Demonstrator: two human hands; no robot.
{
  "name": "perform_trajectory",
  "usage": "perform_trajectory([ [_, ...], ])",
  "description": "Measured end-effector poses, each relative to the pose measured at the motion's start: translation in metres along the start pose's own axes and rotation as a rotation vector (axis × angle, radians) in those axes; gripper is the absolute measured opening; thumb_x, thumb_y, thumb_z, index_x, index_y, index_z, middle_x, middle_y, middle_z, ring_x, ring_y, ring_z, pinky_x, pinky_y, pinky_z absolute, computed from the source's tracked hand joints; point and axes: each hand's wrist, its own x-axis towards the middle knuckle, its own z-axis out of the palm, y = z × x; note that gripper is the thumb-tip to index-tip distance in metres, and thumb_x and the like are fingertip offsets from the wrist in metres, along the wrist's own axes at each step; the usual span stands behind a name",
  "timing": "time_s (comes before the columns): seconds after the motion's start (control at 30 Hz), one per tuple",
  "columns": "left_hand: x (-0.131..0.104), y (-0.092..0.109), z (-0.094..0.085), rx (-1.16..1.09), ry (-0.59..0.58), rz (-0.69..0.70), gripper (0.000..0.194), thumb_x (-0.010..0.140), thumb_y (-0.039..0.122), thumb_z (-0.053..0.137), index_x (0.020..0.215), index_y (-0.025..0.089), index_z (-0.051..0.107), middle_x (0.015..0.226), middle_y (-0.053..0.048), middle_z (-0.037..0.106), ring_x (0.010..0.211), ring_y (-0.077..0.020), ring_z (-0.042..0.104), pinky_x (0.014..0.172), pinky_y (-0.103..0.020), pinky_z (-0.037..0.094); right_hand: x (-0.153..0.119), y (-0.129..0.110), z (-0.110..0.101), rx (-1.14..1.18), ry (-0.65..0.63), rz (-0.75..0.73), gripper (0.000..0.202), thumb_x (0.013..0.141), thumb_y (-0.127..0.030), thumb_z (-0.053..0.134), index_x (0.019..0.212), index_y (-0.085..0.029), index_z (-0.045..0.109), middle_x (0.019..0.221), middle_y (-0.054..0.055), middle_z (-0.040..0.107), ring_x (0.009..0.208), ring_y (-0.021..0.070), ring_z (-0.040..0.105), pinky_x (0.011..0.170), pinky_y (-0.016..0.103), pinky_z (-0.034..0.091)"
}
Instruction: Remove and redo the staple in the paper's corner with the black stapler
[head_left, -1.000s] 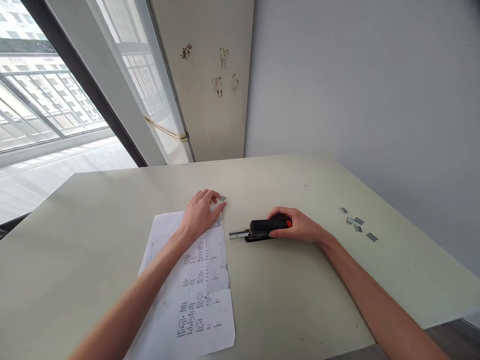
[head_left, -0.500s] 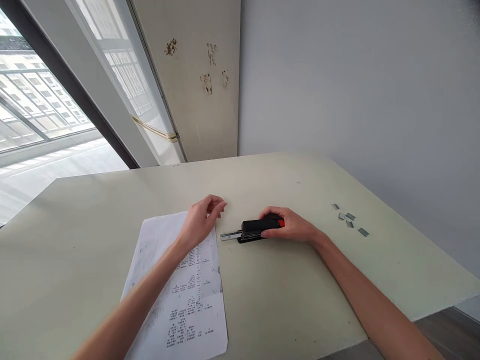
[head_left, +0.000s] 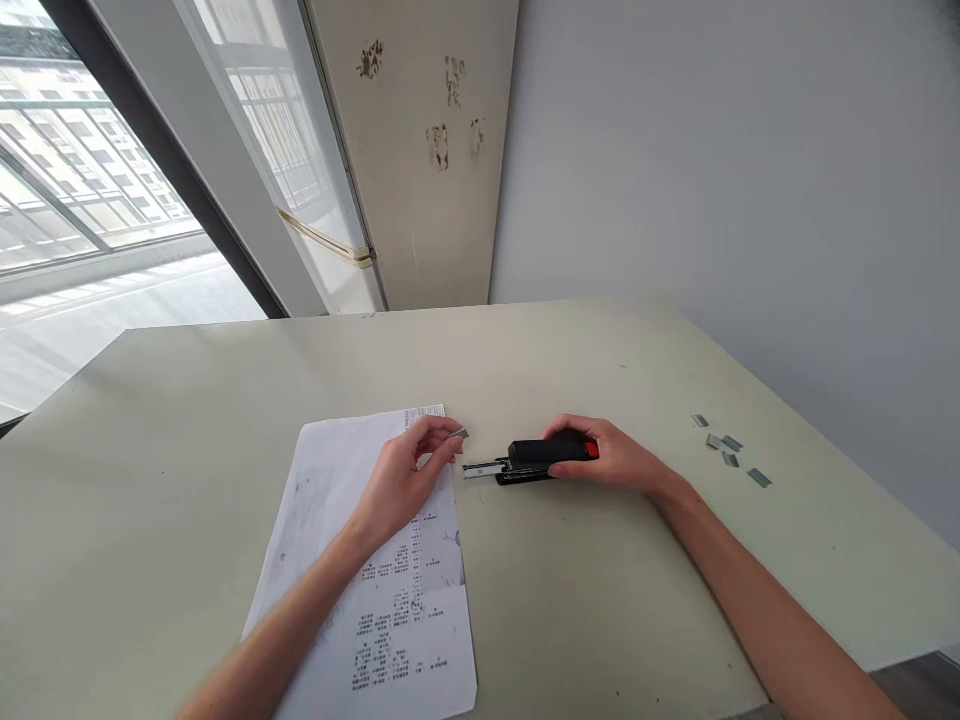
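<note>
A black stapler (head_left: 536, 455) with a red part at its rear lies on the table, its metal staple tray (head_left: 484, 469) sticking out to the left. My right hand (head_left: 604, 455) is wrapped round the rear of it. Between thumb and fingertips, my left hand (head_left: 412, 465) pinches a small grey strip of staples (head_left: 460, 433), just left of the tray's end. Under my left hand and forearm lies a sheet of printed paper (head_left: 420, 640).
Several short staple strips (head_left: 731, 442) lie scattered at the right of the pale table (head_left: 570, 600). A grey wall (head_left: 712, 180) borders its right side. Behind stand a stained cream panel (head_left: 420, 220) and a window (head_left: 82, 190).
The view has shifted slightly. My left hand has come down a little toward the stapler's tray, and the staple strip in its fingertips now shows. My right hand keeps its hold.
</note>
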Motion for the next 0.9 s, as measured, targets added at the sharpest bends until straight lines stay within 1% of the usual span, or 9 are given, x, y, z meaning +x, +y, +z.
perform_trajectory([
  [0.13,-0.001,-0.003,-0.001,-0.039,0.03,0.0,0.028,0.101,0.047,0.062,0.121,0.028,0.068,0.094,0.0,0.075,0.093,-0.0189,0.072,0.088,-0.034,0.056,-0.001,0.0,0.0,-0.009,-0.004,0.009,0.04,0.081,-0.055,0.081,0.106,-0.028,0.068,0.099,0.001,0.068,0.085,0.0207,0.06,0.072,0.032,0.048],
  [0.27,-0.002,-0.004,-0.002,-0.043,0.037,-0.024,0.025,0.099,0.046,0.067,0.117,0.029,0.072,0.098,0.001,0.078,0.098,-0.0197,0.074,0.091,-0.034,0.057,-0.001,0.002,0.0,-0.014,-0.005,0.008,0.038,0.081,-0.053,0.082,0.107,-0.029,0.068,0.1,0.001,0.068,0.085,0.0201,0.06,0.072,0.031,0.048],
  [0.33,-0.004,-0.004,-0.002,-0.006,0.038,-0.014,0.023,0.099,0.045,0.067,0.115,0.03,0.073,0.099,0.001,0.079,0.098,-0.0201,0.074,0.09,-0.034,0.057,0.0,0.003,0.0,-0.014,-0.004,0.011,0.038,0.081,-0.053,0.082,0.107,-0.029,0.068,0.099,0.0,0.067,0.085,0.0196,0.059,0.071,0.031,0.048],
  [0.4,-0.005,-0.003,-0.002,0.082,0.038,0.039,0.02,0.102,0.043,0.065,0.114,0.03,0.073,0.097,0.001,0.079,0.096,-0.0195,0.074,0.087,-0.033,0.058,0.0,0.002,0.0,-0.012,-0.006,0.013,0.038,0.081,-0.053,0.082,0.107,-0.029,0.068,0.098,0.0,0.067,0.084,0.019,0.059,0.071,0.031,0.047],
  [0.43,-0.006,-0.002,-0.001,0.144,0.035,0.091,0.019,0.103,0.041,0.062,0.115,0.029,0.072,0.097,0.001,0.078,0.094,-0.019,0.073,0.085,-0.033,0.057,0.0,0.002,0.0,-0.01,-0.009,0.012,0.037,0.081,-0.053,0.082,0.106,-0.029,0.068,0.098,0.0,0.067,0.084,0.0187,0.058,0.07,0.03,0.047],
  [0.57,-0.011,-0.001,0.003,0.427,-0.009,0.378,0.02,0.11,0.034,0.051,0.116,0.025,0.067,0.11,-0.003,0.074,0.099,-0.0202,0.07,0.088,-0.037,0.055,0.0,-0.002,0.0,-0.002,-0.018,-0.005,0.035,0.083,-0.051,0.081,0.107,-0.028,0.068,0.099,0.0,0.067,0.084,0.0185,0.059,0.071,0.03,0.047],
  [0.63,-0.012,-0.001,0.005,0.534,-0.034,0.462,0.019,0.111,0.03,0.048,0.116,0.023,0.065,0.115,-0.004,0.073,0.102,-0.0215,0.068,0.089,-0.039,0.054,0.0,-0.004,0.0,0.0,-0.018,-0.007,0.034,0.083,-0.05,0.08,0.106,-0.028,0.068,0.098,0.0,0.067,0.084,0.0187,0.059,0.071,0.03,0.047],
  [0.77,-0.014,0.0,0.009,0.65,-0.04,0.508,0.017,0.111,0.028,0.047,0.115,0.022,0.063,0.113,-0.004,0.073,0.098,-0.0227,0.068,0.084,-0.04,0.054,0.0,-0.006,0.0,0.0,-0.024,0.002,0.033,0.083,-0.049,0.08,0.105,-0.027,0.068,0.096,0.0,0.067,0.082,0.0186,0.058,0.07,0.03,0.046],
  [0.9,-0.015,0.001,0.01,0.684,-0.038,0.515,0.018,0.111,0.028,0.046,0.115,0.021,0.063,0.111,-0.005,0.073,0.096,-0.0222,0.069,0.083,-0.04,0.054,-0.001,-0.005,-0.001,-0.015,-0.019,-0.006,0.035,0.084,-0.051,0.08,0.107,-0.028,0.068,0.099,0.0,0.067,0.085,0.0193,0.058,0.072,0.031,0.046],
])
